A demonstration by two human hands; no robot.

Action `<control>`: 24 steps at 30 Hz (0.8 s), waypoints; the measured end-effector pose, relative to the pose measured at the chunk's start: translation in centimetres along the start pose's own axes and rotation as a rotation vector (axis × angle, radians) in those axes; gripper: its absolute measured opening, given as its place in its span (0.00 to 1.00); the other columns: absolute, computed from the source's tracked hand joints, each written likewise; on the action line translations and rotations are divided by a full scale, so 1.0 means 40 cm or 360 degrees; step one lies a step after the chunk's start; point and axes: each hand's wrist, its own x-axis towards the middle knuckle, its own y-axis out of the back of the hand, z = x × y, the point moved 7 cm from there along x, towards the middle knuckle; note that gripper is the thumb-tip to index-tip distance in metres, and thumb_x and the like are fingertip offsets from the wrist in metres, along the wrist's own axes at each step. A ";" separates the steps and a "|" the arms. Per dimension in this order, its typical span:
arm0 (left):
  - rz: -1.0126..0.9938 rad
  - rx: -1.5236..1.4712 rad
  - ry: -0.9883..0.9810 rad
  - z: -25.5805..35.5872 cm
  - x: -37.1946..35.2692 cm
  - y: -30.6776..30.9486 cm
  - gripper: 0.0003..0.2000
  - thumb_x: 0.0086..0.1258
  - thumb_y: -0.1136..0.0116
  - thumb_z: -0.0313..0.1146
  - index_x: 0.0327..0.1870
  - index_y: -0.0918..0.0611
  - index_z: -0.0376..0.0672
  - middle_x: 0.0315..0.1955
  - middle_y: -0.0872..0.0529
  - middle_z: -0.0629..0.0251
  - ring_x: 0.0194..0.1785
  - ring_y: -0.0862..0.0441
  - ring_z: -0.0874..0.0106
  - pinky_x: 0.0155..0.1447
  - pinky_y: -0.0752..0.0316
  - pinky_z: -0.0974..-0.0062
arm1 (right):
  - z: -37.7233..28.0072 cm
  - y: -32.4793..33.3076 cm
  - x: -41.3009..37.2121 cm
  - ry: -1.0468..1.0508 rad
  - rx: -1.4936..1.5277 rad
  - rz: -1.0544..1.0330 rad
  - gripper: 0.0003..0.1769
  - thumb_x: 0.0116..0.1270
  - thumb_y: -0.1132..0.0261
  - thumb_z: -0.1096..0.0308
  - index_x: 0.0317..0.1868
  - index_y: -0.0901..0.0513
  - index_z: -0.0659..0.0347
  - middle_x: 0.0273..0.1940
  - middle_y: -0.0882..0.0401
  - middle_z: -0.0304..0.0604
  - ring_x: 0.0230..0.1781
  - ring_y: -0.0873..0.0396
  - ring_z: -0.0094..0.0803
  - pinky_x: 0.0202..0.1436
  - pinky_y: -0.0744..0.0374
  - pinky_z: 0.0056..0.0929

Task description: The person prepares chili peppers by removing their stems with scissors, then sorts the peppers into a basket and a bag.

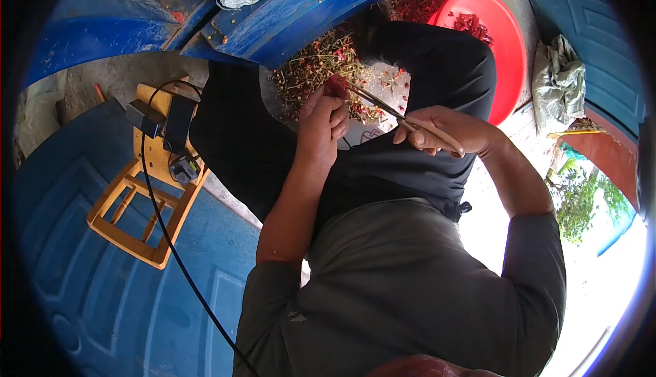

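My left grip (320, 121) is pinched around the red piece (335, 86) above the stalk pile (298, 76), my right grip (441, 132) curled around the scissors (391, 109), which may nick me if this piece slips.

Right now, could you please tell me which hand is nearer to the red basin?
Right. The right hand, gripping scissors, is across the bent leg from the red basin; the left hand is farther off to the left.

Left hand (320, 120) pinching dark-red piece (335, 86), right hand (444, 129) gripping tan-handled scissors (400, 114), blades toward piece, stem litter (301, 75) beyond left hand, red basin (512, 52) beyond right hand.
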 end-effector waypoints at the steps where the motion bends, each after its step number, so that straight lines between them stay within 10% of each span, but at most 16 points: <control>1: 0.0003 -0.0003 0.0001 -0.002 -0.001 0.002 0.03 0.72 0.53 0.28 0.39 0.25 0.44 0.17 0.34 0.77 0.17 0.40 0.83 0.23 0.44 0.82 | 0.005 -0.001 0.004 -0.0003 0.0001 -0.0002 0.28 0.72 0.35 0.40 0.49 0.16 0.61 0.29 0.30 0.27 0.29 0.32 0.17 0.31 0.31 0.18; 19: 0.0067 -0.0012 -0.0023 0.009 -0.004 0.008 0.03 0.72 0.52 0.28 0.41 0.25 0.44 0.17 0.34 0.78 0.17 0.40 0.84 0.22 0.44 0.82 | -0.040 0.013 0.047 -0.0108 0.0005 -0.0032 0.40 0.74 0.45 0.33 0.48 0.16 0.71 0.26 0.25 0.35 0.20 0.28 0.16 0.23 0.30 0.18; 24: 0.0086 -0.0063 -0.0081 0.016 -0.006 0.002 0.05 0.71 0.51 0.28 0.42 0.23 0.43 0.17 0.35 0.80 0.17 0.43 0.87 0.20 0.47 0.84 | -0.054 0.006 0.052 0.0147 0.0649 -0.0403 0.44 0.77 0.52 0.32 0.45 0.16 0.75 0.24 0.24 0.38 0.18 0.28 0.21 0.21 0.30 0.20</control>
